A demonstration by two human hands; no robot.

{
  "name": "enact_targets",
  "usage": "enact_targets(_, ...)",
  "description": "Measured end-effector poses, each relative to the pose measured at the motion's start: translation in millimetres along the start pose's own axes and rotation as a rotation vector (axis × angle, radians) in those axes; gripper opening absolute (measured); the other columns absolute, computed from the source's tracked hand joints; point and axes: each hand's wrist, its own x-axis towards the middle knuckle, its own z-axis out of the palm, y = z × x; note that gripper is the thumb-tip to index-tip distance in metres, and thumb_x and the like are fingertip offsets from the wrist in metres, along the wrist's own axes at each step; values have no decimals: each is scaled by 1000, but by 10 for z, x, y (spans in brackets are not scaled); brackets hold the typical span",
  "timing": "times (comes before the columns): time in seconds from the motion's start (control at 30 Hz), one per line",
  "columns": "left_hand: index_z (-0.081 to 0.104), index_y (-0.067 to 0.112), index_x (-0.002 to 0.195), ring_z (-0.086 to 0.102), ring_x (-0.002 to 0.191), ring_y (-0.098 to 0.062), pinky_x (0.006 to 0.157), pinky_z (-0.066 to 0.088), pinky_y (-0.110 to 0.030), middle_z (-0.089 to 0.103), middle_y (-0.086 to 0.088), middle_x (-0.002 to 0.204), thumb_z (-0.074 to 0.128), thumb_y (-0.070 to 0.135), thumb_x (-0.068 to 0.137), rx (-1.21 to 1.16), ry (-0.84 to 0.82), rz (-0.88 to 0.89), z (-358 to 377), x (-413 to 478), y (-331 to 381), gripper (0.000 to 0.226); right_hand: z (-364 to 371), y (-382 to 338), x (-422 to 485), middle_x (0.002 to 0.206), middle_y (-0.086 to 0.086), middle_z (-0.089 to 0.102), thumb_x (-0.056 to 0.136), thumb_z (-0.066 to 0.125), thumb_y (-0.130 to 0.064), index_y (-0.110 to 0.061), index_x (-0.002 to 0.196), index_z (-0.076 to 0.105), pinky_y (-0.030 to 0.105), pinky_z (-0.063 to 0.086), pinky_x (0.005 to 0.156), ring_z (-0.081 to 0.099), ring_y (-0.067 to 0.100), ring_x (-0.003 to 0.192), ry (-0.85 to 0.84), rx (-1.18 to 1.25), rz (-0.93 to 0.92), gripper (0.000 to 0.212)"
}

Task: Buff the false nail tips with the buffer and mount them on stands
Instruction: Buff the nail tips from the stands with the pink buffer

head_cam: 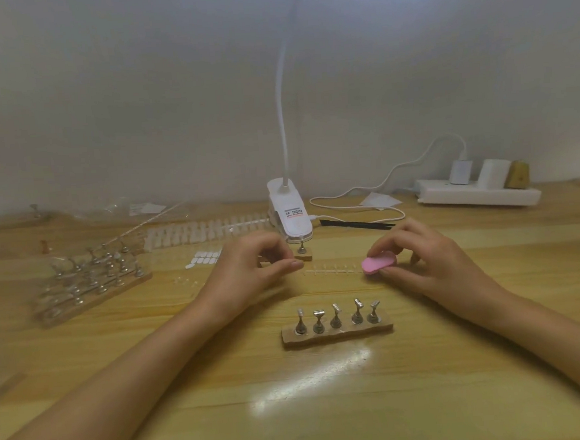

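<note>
- Stand base (337, 333): wooden strip, five metal stands upright in a row, heads turned at differing angles.
- Buffer (379, 262): pink, oval, beyond the stand base's right end, pinched by right hand (432, 261).
- Nail tip strip (330, 270): clear, flat, just beyond the stand base.

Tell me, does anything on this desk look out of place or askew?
Nothing looks spilled or broken. The five stands on the near wooden base tilt their heads different ways, and one lone stand sits apart on a small block by the lamp clamp. Clear plastic wrapping lies loose at the left.
</note>
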Motion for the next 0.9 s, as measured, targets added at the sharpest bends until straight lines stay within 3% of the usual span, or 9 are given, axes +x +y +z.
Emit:
enact_targets(0.13, 70, 17, 77, 60, 67, 6, 63, 42, -6, 70, 18, 73, 72, 42, 71, -213, -17, -116, -10, 40, 185, 26, 24, -129, 13, 105, -6, 61, 87, 72, -12, -22, 105, 71, 19, 52, 79, 63, 11, 98, -11, 180, -12, 20)
enact_targets(0.3, 72, 12, 77, 59, 60, 1, 55, 43, -11, 72, 5, 74, 78, 25, 79, -257, -71, -153, 27, 11, 311, 14, 157, -303, 12, 100, -2, 73, 87, 69, -11, -12, 102, 69, 25, 56, 72, 74, 17, 91, -127, 608, 135, 15)
enact_targets(0.43, 66, 13, 76, 59, 54, -2, 49, 41, -14, 68, 13, 67, 73, 25, 85, -313, -96, -219, 38, -153, 297, 16, 187, -363, -19, 102, -5, 74, 94, 64, -19, -16, 106, 64, 25, 56, 61, 75, 23, 85, -150, 672, 253, 12)
enact_targets(0.53, 64, 12, 79, 58, 49, -3, 48, 44, -17, 67, 7, 63, 71, 22, 87, -292, -155, -183, 72, -278, 285, 14, 188, -408, -37, 103, -1, 74, 96, 61, -18, -13, 107, 61, 26, 56, 57, 75, 29, 80, -167, 754, 324, 13)
enact_targets(0.67, 66, 16, 78, 66, 61, -5, 56, 48, -17, 72, 3, 70, 73, 21, 84, -235, -215, -126, 59, -356, 241, 11, 181, -464, -56, 105, -2, 74, 88, 66, -22, -14, 105, 64, 20, 54, 60, 76, 22, 84, -199, 758, 297, 19)
enact_targets(0.77, 66, 18, 76, 67, 64, -5, 61, 48, -15, 72, 6, 72, 75, 23, 81, -227, -237, -123, 27, -361, 217, 11, 174, -459, -68, 102, -6, 75, 90, 68, -14, -16, 105, 68, 18, 52, 61, 75, 16, 86, -211, 697, 288, 15)
enact_targets(0.9, 66, 17, 76, 59, 52, -7, 51, 45, -17, 70, 2, 66, 71, 36, 75, -330, -203, -188, 20, -332, 248, 20, 171, -475, -66, 97, -2, 77, 89, 70, -10, -16, 106, 72, 18, 52, 63, 75, 15, 84, -224, 705, 283, 18)
